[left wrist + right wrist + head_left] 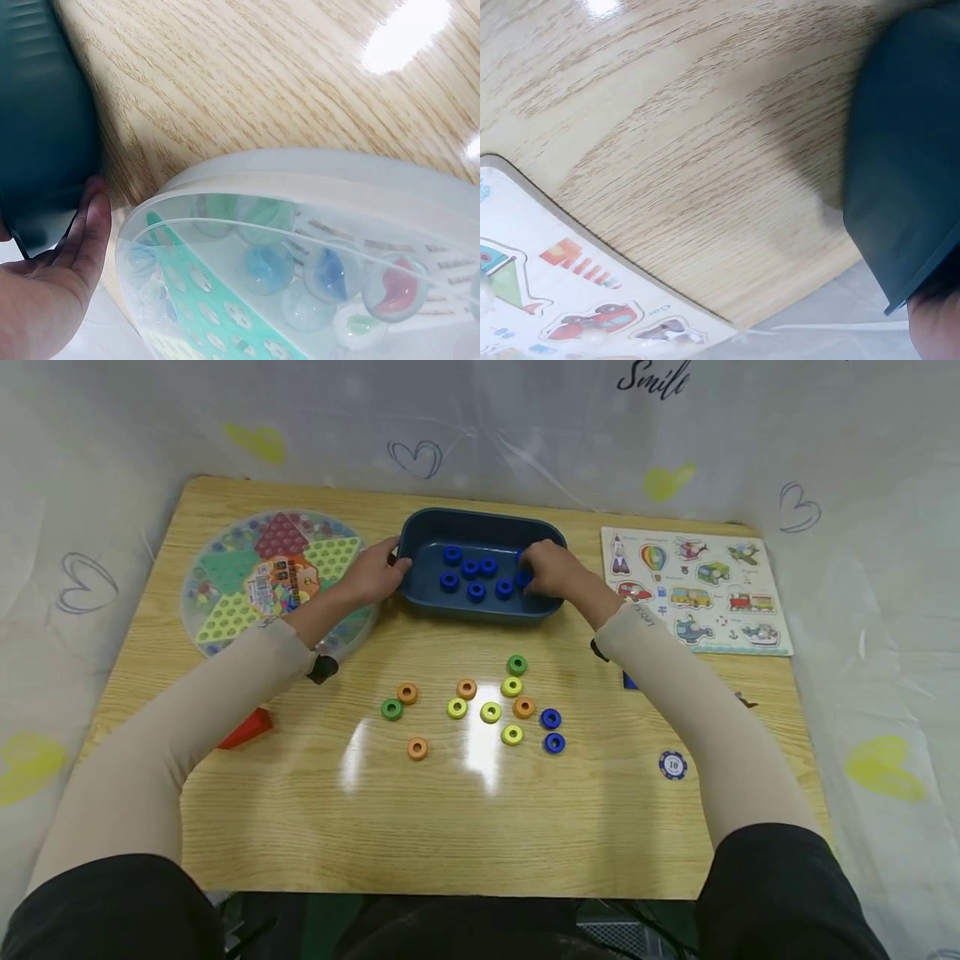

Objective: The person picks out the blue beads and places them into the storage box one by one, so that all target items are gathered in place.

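Note:
A dark blue plastic tray (480, 610) stands at the back of the table with several blue rings (476, 592) in it. My left hand (377, 572) grips its left end, thumb at the rim and fingers (91, 232) along the outer wall. Over the tray's right end reaches my right hand (553, 570), its fingers down inside among blue rings. Those fingertips are partly hidden, so whether they pinch a ring does not show. In front of the tray lie several loose orange rings (417, 748), yellow rings (491, 712), green rings (392, 709) and blue rings (554, 743).
A round marble game board (225, 568) under a clear cover lies left of the tray. On the right are a picture puzzle board (660, 578) and a poker chip (672, 765). A red piece (247, 729) and a blue piece (629, 681) show partly beside the forearms.

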A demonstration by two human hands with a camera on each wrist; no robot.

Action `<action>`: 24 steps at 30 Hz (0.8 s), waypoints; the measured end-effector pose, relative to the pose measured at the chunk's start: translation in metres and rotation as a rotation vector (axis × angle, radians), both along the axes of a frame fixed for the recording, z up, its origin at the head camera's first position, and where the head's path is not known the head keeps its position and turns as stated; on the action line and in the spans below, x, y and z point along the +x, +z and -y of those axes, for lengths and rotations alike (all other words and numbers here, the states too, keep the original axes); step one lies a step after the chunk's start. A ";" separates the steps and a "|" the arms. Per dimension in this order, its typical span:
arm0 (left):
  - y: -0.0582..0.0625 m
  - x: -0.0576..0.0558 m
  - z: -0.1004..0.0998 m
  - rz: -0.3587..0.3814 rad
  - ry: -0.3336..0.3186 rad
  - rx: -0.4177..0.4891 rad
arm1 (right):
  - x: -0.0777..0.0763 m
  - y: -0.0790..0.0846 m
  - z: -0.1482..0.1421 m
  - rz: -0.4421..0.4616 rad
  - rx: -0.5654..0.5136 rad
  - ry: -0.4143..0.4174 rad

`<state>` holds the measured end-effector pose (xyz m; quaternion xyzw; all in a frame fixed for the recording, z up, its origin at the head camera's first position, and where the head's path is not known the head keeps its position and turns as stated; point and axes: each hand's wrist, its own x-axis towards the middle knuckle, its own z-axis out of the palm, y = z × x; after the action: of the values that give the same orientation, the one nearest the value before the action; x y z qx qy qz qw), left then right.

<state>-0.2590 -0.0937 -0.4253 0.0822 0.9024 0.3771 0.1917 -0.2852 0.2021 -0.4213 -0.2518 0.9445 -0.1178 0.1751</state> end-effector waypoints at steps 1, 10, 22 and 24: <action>0.001 0.000 -0.001 -0.001 -0.001 0.000 | 0.000 0.001 -0.001 -0.008 -0.005 -0.001; 0.002 0.000 -0.002 0.005 -0.008 -0.037 | 0.015 0.023 -0.008 0.029 -0.102 -0.015; 0.002 0.003 0.001 -0.004 -0.026 -0.030 | 0.077 0.040 -0.021 -0.039 -0.229 0.011; 0.002 0.002 -0.001 -0.014 -0.027 -0.028 | 0.091 0.044 -0.027 -0.053 -0.242 0.022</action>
<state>-0.2574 -0.0924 -0.4232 0.0942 0.9078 0.3610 0.1916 -0.1945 0.2289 -0.3776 -0.2844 0.9248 -0.2226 0.1197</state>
